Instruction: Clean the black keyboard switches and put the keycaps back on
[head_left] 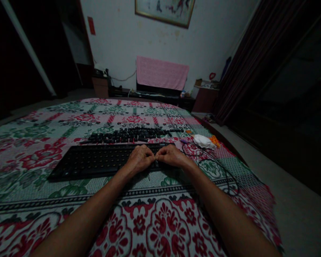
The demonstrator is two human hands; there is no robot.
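Observation:
A black computer keyboard (pixel 96 159) lies on the patterned bedspread, most of its keycaps off so that rows of small key mounts show. Over its right part, my left hand (pixel 141 157) and my right hand (pixel 171 155) meet, fingertips nearly touching. Both hands are closed in a pinch, low against the keyboard. Whatever sits between the fingertips is too small and dark to name. Just beyond the keyboard's far edge, many loose black keycaps (pixel 123 135) lie in a long band.
Right of the keyboard are a crumpled white cloth or bag (pixel 203 141), an orange item (pixel 215 141) and a looping black cable (pixel 227 175). The bedspread (pixel 166 228) reaches the bed's right edge. Beyond the bed, a pink towel (pixel 162 72) covers a screen.

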